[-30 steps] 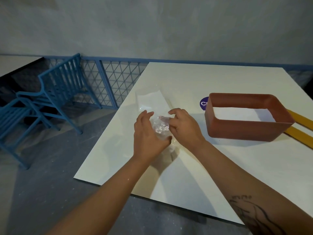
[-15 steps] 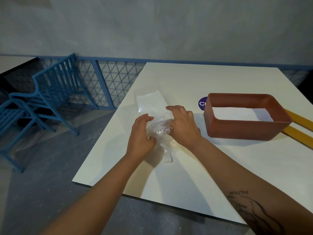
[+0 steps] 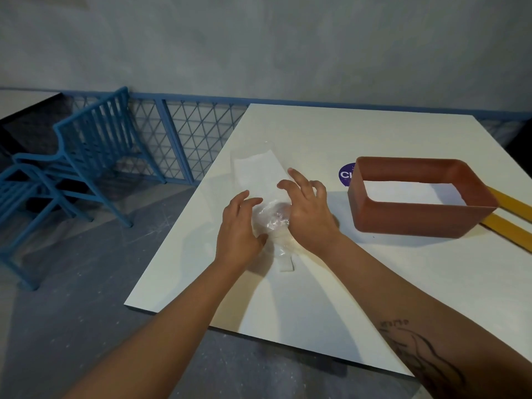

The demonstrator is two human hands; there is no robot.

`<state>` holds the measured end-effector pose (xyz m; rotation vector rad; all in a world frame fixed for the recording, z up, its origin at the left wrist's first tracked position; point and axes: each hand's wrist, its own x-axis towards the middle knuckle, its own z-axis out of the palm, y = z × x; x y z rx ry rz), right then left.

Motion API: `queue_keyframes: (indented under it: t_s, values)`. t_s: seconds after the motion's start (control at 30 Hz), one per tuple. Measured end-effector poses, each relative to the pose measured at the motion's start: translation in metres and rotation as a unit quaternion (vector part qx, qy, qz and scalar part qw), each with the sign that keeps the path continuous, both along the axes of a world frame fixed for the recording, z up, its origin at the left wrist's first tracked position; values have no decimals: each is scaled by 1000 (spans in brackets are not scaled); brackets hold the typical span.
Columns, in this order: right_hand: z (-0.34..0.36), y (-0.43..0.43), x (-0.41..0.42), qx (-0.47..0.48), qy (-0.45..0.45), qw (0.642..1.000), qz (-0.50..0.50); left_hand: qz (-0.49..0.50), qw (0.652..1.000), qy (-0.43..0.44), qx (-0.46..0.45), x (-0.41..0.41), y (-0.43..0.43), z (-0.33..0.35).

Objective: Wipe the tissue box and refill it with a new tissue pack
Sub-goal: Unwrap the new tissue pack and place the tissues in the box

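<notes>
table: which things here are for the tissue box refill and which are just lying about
For the job:
tissue pack in clear wrapper
crumpled wrapper end
terracotta tissue box shell
yellow strips, maybe box parts

Lying about:
purple sticker
blue chairs
blue lattice fence

Two bare hands, left and right; one terracotta open-topped tissue box; one clear-wrapped white tissue pack; two yellow flat strips; one blue slatted chair; one white desk.

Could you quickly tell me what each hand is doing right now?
Left hand: fingers curled loosely against the crumpled clear plastic wrap, not clamped.
Right hand: open, fingers spread, palm pressing the wrap down on the table.
</notes>
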<state>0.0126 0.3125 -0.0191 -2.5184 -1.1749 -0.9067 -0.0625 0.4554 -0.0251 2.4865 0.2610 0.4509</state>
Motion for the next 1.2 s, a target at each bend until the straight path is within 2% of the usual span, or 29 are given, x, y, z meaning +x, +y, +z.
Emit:
queue_keyframes:
  t_s: [0.23, 0.37, 0.5, 0.63, 0.73, 0.87, 1.07, 1.2]
  values:
    - [-1, -8, -11, 16, -61, 998, -3, 3, 999, -19, 32, 2, 4, -3]
    - [-1, -16, -17, 11, -40, 999, 10, -22, 998, -26, 54, 0, 8, -7]
    - [-1, -20, -20, -33, 14, 999, 4, -41, 996, -45, 67, -4, 8, -7]
    - [-5, -10, -19, -77, 7, 996, -41, -37, 995, -55, 72, -6, 8, -5]
    - [-9, -1, -18, -59, -28, 996, -67, -27, 995, -56, 77, -5, 7, -6]
    - [-12, -2, -24, -18, -66, 996, -49, -14, 994, -53, 89, -3, 7, -9]
    - [-10, -19, -45, 10, -68, 997, -18, 10, 996, -20, 87, 2, 6, -9]
    - [-8, -35, -58, 28, -70, 997, 12, 22, 998, -40, 49, 2, 7, -12]
